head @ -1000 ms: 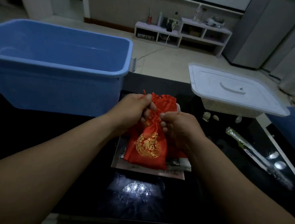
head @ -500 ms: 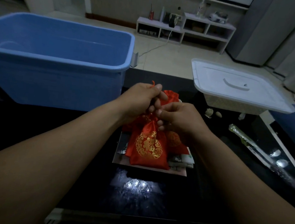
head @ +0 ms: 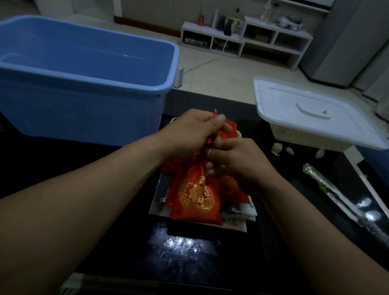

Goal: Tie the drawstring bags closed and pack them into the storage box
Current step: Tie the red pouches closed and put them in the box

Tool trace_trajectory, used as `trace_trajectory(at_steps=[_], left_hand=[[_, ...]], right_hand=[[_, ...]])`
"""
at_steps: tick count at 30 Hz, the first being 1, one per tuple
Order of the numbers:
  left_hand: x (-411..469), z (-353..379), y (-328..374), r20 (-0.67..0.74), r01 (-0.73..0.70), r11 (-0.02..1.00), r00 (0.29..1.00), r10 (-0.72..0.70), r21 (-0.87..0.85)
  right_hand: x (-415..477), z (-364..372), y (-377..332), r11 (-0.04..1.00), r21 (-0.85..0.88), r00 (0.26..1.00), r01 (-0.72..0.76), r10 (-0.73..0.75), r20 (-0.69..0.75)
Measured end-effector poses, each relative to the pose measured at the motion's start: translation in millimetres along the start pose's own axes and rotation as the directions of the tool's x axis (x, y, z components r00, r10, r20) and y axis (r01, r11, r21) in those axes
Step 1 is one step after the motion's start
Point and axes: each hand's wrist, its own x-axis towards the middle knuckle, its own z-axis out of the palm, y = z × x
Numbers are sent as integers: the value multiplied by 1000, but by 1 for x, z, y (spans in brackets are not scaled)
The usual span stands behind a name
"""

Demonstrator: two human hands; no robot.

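Observation:
A red drawstring bag [head: 195,198] with a gold emblem hangs at the middle of the dark table, its neck gathered tight. My left hand [head: 191,133] pinches the red drawstring, whose end pokes up above the thumb. My right hand [head: 234,159] grips the bag's neck just below and to the right. More red bags [head: 231,188] lie behind and under it on a flat pile of papers. The blue storage box [head: 77,83] stands open at the left, its inside showing nothing.
A white lidded container [head: 316,113] stands at the right rear. Small pale objects [head: 277,148] lie in front of it. A long clear wrapped item [head: 339,200] lies along the table's right edge. A lamp's glare [head: 180,243] reflects on the glossy tabletop near me.
The bag's neck has been drawn tighter. My left hand has risen with the drawstring while my right hand stays at the neck.

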Motion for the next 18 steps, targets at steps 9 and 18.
trace_trajectory(at_steps=[9,18], left_hand=[[-8,-11,-1,-17,44,998,999,-43,51],[-22,-21,-19,75,27,930,996,-58,366]], right_hand=[[3,-7,7,983,167,997,-71,74,-11],[3,-12,12,969,234,997,-77,78,1]])
